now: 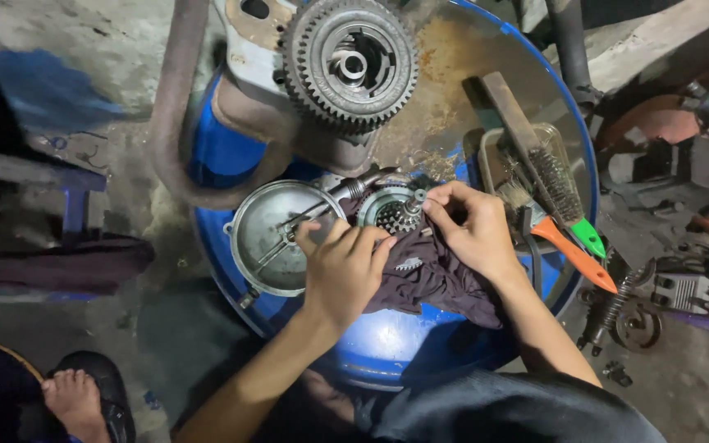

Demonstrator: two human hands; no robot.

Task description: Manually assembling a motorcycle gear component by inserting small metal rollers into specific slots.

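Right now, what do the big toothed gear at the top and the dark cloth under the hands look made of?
Big toothed gear: apparently steel, dull grey and grimy, with crisp machined teeth. Dark purplish cloth: soft woven fabric, judging by its limp folds.

I see dim, bluish light with glare on the blue drum (404, 344); corners fall into shadow, edges slightly soft

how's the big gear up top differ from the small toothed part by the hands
The large grey toothed gear stands untouched on the blue drum; the small toothed metal part is much smaller. The left hand and right hand hold it against a dark purple cloth. Both are round, toothed metal.
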